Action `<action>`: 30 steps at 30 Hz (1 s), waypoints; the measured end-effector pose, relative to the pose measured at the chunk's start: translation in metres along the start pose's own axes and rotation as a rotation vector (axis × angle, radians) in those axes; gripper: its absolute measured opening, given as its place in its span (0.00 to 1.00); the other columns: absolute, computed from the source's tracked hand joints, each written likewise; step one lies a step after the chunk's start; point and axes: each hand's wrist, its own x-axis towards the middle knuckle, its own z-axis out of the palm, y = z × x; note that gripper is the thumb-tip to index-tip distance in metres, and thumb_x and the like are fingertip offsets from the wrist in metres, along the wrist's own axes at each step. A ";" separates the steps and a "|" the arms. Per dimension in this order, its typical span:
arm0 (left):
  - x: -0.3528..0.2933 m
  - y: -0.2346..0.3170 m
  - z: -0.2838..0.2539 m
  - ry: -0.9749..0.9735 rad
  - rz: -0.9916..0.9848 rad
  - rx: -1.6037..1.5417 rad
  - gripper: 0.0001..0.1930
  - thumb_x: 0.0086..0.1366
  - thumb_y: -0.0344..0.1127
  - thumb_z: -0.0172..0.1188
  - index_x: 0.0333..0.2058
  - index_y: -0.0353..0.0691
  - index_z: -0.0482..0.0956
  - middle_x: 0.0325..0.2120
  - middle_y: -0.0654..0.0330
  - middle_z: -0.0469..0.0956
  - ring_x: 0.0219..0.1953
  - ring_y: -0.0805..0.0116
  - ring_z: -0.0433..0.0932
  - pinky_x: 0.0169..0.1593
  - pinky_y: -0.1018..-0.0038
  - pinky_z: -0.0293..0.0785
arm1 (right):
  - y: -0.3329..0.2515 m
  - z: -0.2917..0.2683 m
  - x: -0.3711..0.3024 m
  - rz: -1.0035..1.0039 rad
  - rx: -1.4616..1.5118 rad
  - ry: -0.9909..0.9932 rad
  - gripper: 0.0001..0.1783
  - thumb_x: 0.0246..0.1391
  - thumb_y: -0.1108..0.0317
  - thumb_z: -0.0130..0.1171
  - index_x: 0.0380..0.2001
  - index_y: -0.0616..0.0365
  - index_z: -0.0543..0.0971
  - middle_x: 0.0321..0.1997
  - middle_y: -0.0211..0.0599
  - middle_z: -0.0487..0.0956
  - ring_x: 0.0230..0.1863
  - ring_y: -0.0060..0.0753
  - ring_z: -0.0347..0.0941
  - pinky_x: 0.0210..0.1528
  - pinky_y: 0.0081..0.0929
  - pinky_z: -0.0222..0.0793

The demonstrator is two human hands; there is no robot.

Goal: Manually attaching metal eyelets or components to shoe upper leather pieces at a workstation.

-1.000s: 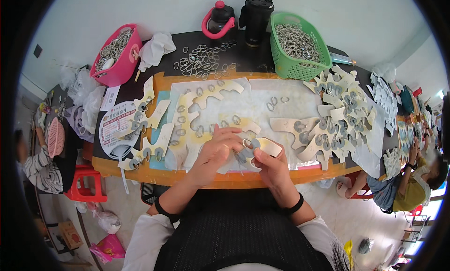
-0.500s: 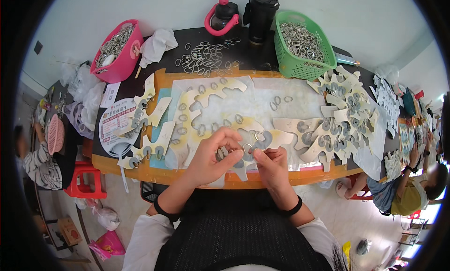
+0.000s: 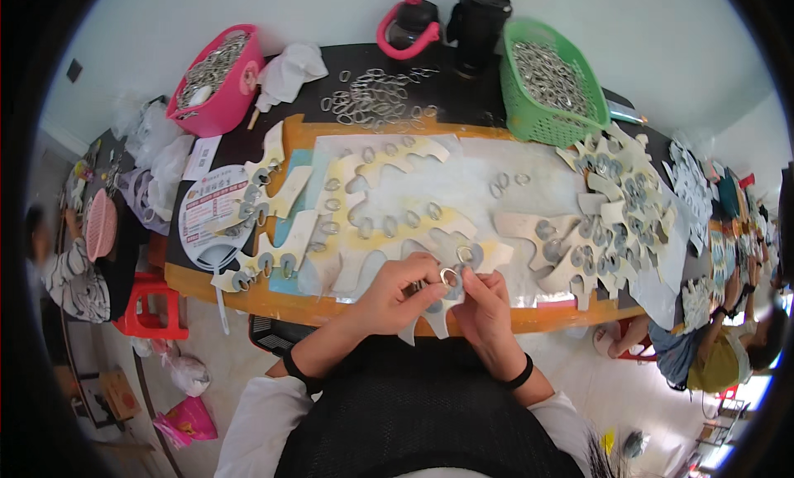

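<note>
Close to the table's front edge, my left hand (image 3: pixel 399 298) pinches a silver oval metal ring (image 3: pixel 448 278) between thumb and fingertips. Beside it, my right hand (image 3: pixel 486 314) grips a cream scalloped cut piece (image 3: pixel 499 253) with grey patches; one metal ring (image 3: pixel 466 254) sits on its upper patch. The ring in my left hand is against this piece's lower patch, though my fingers partly cover the contact. Behind my hands lie similar cream pieces (image 3: pixel 447 219) with yellowish smears and rings on them. Right of them is a heap of cream pieces with grey patches (image 3: pixel 608 230).
Loose rings (image 3: pixel 372 99) lie at the back between a pink basket (image 3: pixel 217 118) and a green basket (image 3: pixel 542 129), both full of rings. A pink-handled jug (image 3: pixel 409 27) and black tumbler (image 3: pixel 478 31) stand behind. A fan (image 3: pixel 213 217) lies left. People sit at both sides.
My left hand has brought its ring down against the grey patch, its fingers closing in. My view has shifted slightly, so the table appears a little to the right.
</note>
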 end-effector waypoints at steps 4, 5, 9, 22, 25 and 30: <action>-0.001 0.005 0.006 0.083 -0.146 0.062 0.05 0.63 0.29 0.60 0.29 0.35 0.75 0.23 0.62 0.72 0.24 0.76 0.68 0.29 0.78 0.64 | 0.002 -0.014 -0.005 -0.018 0.032 0.042 0.31 0.56 0.71 0.59 0.62 0.60 0.60 0.55 0.41 0.70 0.52 0.31 0.72 0.48 0.29 0.73; 0.000 0.008 0.008 0.105 -0.188 0.098 0.05 0.63 0.30 0.61 0.30 0.35 0.76 0.24 0.62 0.74 0.24 0.77 0.70 0.30 0.78 0.66 | -0.003 -0.008 -0.006 -0.049 -0.059 0.050 0.35 0.55 0.74 0.59 0.63 0.57 0.57 0.57 0.41 0.68 0.53 0.31 0.71 0.48 0.29 0.73; -0.005 0.000 0.013 0.155 -0.253 -0.176 0.08 0.62 0.28 0.58 0.39 0.33 0.75 0.30 0.62 0.76 0.30 0.78 0.73 0.33 0.81 0.68 | -0.012 0.012 -0.010 -0.122 -0.218 0.266 0.49 0.49 0.86 0.56 0.70 0.48 0.46 0.61 0.41 0.64 0.56 0.31 0.68 0.48 0.26 0.73; -0.068 0.024 -0.034 0.639 0.046 0.950 0.15 0.51 0.25 0.68 0.38 0.33 0.77 0.33 0.51 0.77 0.35 0.56 0.77 0.37 0.69 0.73 | -0.152 -0.131 -0.021 -0.520 -1.324 0.832 0.31 0.58 0.70 0.58 0.65 0.55 0.64 0.61 0.42 0.70 0.49 0.31 0.71 0.50 0.29 0.68; -0.080 0.024 -0.043 0.742 -0.084 0.981 0.16 0.52 0.26 0.67 0.40 0.33 0.75 0.31 0.52 0.77 0.32 0.60 0.77 0.35 0.71 0.73 | -0.139 -0.117 -0.025 -0.561 -1.589 1.067 0.28 0.58 0.67 0.59 0.61 0.57 0.68 0.63 0.42 0.68 0.57 0.39 0.68 0.56 0.36 0.66; -0.078 0.017 -0.038 0.705 -0.373 0.734 0.16 0.58 0.26 0.64 0.44 0.35 0.71 0.29 0.56 0.77 0.27 0.70 0.76 0.31 0.76 0.71 | -0.100 -0.055 -0.013 -0.690 -1.451 0.689 0.25 0.55 0.71 0.61 0.57 0.57 0.72 0.58 0.41 0.72 0.59 0.39 0.67 0.55 0.34 0.66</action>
